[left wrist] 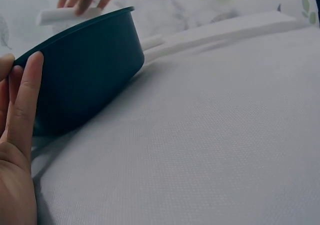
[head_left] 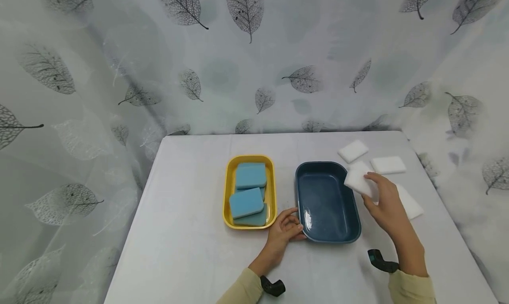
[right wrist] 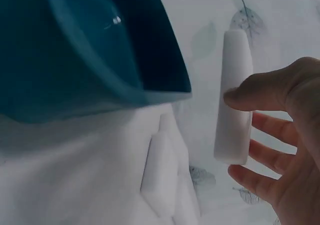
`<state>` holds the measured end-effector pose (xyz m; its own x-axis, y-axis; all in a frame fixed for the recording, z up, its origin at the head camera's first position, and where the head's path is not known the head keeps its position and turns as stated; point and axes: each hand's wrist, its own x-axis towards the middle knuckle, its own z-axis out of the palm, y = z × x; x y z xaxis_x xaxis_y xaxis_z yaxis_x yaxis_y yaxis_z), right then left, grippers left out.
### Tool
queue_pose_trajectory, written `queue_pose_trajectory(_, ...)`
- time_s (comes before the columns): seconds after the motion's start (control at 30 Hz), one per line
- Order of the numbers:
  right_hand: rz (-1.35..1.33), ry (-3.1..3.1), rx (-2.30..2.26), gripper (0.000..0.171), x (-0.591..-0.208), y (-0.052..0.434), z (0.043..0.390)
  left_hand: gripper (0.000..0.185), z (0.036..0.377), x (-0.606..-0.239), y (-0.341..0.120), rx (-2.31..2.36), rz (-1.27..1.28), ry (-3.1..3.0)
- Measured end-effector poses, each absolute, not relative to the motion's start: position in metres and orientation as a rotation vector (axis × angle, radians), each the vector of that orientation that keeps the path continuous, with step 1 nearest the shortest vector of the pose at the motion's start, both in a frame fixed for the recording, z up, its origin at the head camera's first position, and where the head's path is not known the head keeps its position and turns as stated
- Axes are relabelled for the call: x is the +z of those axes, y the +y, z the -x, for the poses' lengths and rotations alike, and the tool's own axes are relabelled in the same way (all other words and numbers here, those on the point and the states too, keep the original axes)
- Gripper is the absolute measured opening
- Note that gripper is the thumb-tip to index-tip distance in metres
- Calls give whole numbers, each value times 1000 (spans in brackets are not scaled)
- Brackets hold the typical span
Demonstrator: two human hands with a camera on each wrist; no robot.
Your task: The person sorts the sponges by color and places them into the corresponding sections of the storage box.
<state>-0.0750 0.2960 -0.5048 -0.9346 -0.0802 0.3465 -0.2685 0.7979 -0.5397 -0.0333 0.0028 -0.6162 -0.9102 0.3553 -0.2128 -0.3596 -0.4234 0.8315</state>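
My right hand (head_left: 385,202) pinches a white sponge (head_left: 359,182) between thumb and fingers. It holds the sponge up beside the right rim of a dark blue dish (head_left: 328,207), whose inside shows bare. In the right wrist view the white sponge (right wrist: 234,100) is seen edge-on, raised off the table. My left hand (head_left: 284,229) grips the dish at its near left corner. The left wrist view shows fingers (left wrist: 25,100) against the outer wall of the blue dish (left wrist: 90,70), the thumb up at the rim.
Left of the blue dish stands a yellow tray (head_left: 226,193) with several blue sponges (head_left: 246,202) in it. More white sponges lie on the right of the table, one at the back (head_left: 353,151), another (head_left: 388,165) nearer the edge, and one (head_left: 408,201) partly behind my right hand.
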Motion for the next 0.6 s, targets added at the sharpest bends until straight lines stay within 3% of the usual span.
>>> queue_pose_trajectory(0.23, -396, -2805, 930, 66, -506, 284, 93, 58, 32, -616, 3, 2373, -46, 1340)
queue_pose_trajectory(0.6, -631, -2849, 942, 50, -510, 267, 112, 57, 33, -616, 5, 2375, -63, 1329)
